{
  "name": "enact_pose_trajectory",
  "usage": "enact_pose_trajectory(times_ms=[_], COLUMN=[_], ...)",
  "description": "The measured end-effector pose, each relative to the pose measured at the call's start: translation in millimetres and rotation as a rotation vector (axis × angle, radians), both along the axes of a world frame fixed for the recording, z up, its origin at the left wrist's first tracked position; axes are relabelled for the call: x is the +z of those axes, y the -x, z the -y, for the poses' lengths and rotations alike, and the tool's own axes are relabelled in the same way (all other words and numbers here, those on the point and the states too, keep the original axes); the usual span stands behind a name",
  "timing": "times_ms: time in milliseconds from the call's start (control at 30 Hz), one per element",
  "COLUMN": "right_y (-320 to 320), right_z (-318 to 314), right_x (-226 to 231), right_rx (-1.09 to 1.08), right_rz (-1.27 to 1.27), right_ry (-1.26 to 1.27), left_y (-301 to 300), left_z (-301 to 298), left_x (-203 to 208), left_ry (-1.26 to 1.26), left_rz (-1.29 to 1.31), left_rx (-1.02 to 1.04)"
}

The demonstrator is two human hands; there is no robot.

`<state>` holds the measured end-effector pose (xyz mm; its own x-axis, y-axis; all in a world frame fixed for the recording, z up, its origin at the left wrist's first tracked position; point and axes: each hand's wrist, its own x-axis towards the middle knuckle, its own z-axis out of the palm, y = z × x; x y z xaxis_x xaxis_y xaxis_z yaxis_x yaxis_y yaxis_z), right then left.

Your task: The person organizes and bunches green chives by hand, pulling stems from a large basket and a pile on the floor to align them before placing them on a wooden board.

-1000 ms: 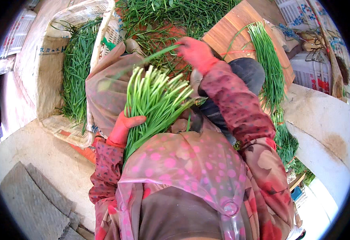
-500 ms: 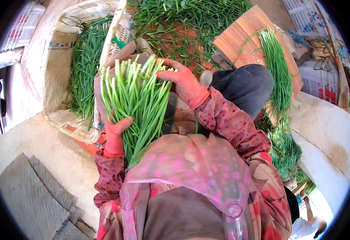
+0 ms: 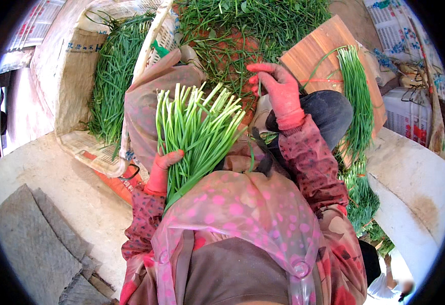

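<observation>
My left hand (image 3: 165,170), in a red glove, is closed round the lower left side of a thick bunch of garlic chives (image 3: 194,137). The pale cut ends fan upward and the green leaves run down against my apron. Off to the right of the bunch, my gloved right hand (image 3: 278,91) is raised with index finger and thumb apart. A thin dark sliver shows by its fingertips; whether it is a leaf in the hand I cannot tell. Beyond that hand, loose green leaves (image 3: 222,56) lie heaped on the ground.
At the left stands a lined basket (image 3: 65,81) full of chives (image 3: 115,76). A wooden board (image 3: 309,51) at the right bears a tied bundle of chives (image 3: 357,96). More bundles (image 3: 360,195) lie below it. Grey matting (image 3: 29,244) covers the floor at lower left.
My right hand has left the top of the bunch and moved right, its fingers spreading. The left hand still holds the chives, now slightly lower and further right in view.
</observation>
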<state>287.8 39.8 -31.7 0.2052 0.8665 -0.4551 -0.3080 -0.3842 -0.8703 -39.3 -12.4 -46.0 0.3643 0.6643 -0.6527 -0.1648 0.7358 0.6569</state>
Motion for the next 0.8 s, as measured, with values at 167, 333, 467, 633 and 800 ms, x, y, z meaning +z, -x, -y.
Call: enact_pose_trajectory(times_ms=[167, 333, 467, 633, 800], right_y=[60, 59, -42, 6, 35], right_z=[7, -13, -45, -22, -31], right_x=[51, -35, -69, -13, -40], right_rx=[0.659, 0.704, 0.411, 0.585, 0.314], right_rz=[0.995, 1.281, 0.914, 0.114, 0.197], right_ry=[-0.309, -0.216, 0.079, -0.194, 0.058], left_y=[-16, -27, -20, 1, -15], left_z=[-1, 0, 1, 0, 2], left_x=[33, 50, 38, 9, 35], left_ry=[0.001, -0.02, -0.028, 0.061, 0.182], left_rz=[-0.053, -0.15, -0.111, -0.043, 0.114], left_rx=[0.038, 0.004, 0.046, -0.008, 0.107])
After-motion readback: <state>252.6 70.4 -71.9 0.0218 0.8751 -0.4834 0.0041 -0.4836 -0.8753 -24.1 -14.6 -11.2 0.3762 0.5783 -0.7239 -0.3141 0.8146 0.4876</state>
